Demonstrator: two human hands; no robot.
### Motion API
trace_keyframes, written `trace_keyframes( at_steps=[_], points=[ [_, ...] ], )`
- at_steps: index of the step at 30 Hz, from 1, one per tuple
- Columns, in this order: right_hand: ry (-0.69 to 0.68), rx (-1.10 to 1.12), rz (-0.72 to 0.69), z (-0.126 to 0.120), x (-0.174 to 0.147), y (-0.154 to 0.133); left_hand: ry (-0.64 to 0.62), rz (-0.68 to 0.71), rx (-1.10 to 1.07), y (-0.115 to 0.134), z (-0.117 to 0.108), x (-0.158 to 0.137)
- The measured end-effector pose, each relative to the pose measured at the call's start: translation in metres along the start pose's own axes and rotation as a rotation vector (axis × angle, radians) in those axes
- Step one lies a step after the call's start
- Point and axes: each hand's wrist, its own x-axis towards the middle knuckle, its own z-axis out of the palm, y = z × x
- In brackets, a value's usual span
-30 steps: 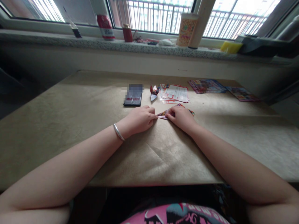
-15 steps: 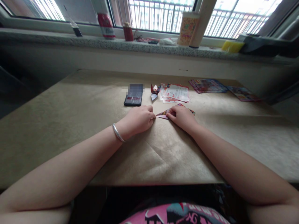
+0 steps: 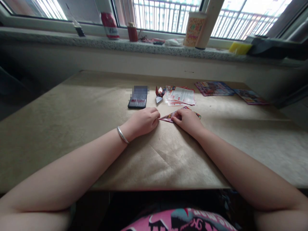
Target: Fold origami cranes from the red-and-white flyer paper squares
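A colourful printed sheet of paper (image 3: 167,118), folded to a narrow point on its left, lies on the table in front of me. My left hand (image 3: 147,121), with a silver bangle at the wrist, is closed at that pointed tip. On the wider part of the paper rests my right hand (image 3: 186,119), its thumb and fingers pinching it and covering much of it. Just beyond the hands stands a small folded paper figure (image 3: 159,94). Beside it lies a pile of white and red printed sheets (image 3: 181,95).
A phone (image 3: 138,98) lies behind my left hand. Colourful cards (image 3: 214,88) sit at the back right of the table (image 3: 60,128). Along the windowsill (image 3: 93,41) stand a red can (image 3: 110,26), a red bottle (image 3: 132,32) and a patterned cup (image 3: 192,29).
My left hand has shifted very slightly at the paper's tip. The white strip along the paper's front edge no longer shows; printed colour is there now. My right hand stays in place.
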Motion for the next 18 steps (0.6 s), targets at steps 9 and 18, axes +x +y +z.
trace_keyframes(
  at_steps=[9,18],
  points=[
    [0.051,0.029,-0.022,0.003,0.004,-0.002,0.064,0.182,-0.034,0.010,0.011,0.004],
    [0.038,0.082,0.002,0.000,0.000,0.005,0.027,0.166,-0.012,0.011,0.010,0.004]
  ],
)
